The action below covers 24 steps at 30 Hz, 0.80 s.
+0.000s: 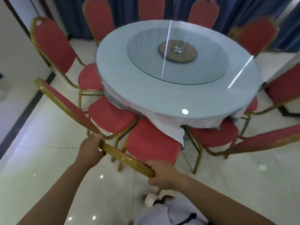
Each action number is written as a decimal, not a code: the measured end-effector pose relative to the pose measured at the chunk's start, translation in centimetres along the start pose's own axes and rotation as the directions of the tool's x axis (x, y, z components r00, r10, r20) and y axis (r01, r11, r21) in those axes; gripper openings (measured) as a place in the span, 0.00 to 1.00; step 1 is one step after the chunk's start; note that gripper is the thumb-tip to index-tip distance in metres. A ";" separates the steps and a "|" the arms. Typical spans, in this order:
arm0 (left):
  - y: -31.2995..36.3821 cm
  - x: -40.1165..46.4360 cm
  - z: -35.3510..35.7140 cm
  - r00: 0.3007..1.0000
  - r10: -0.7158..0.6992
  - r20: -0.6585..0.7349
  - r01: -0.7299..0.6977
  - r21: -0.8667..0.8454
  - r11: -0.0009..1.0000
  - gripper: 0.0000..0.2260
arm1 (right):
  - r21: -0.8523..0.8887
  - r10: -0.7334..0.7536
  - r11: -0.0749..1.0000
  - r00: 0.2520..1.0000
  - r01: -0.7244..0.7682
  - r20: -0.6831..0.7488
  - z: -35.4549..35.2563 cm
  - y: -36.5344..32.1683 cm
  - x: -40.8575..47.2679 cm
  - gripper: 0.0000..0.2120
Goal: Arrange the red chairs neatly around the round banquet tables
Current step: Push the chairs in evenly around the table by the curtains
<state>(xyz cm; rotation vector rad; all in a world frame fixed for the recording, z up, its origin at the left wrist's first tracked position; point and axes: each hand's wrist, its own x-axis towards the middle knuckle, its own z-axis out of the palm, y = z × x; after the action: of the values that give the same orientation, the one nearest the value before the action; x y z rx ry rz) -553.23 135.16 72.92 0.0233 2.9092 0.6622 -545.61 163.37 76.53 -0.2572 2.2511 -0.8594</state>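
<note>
A round banquet table (146, 98) with a pale cloth and a glass turntable fills the middle of the view. Red chairs with gold frames ring it. The nearest red chair (152, 143) stands with its seat partly under the table's near edge. My left hand (90, 148) grips the left end of its gold backrest top, and my right hand (162, 173) grips the right end. Close on its left stands another red chair (112, 116), its seat almost touching. A third red chair (214, 135) is on the right.
Several more red chairs stand around the far side, in front of blue curtains (243, 10). A white wall with a dark skirting (24, 109) runs along the left. The floor is glossy white tile (48, 159). The tablecloth corner (175, 130) hangs over the nearest seat.
</note>
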 end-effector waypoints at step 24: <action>9.3 -0.2 5.4 0.915 0.126 0.383 -0.167 0.075 0.983 0.13 | 0.040 0.356 0.906 0.710 -0.421 -0.607 -2.6 12.0 -3.6 0.14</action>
<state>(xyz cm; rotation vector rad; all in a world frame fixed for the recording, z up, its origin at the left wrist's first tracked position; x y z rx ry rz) -552.42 145.82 72.16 0.3466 2.5794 0.4607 -543.97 175.28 72.07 0.5241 2.7931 -0.6449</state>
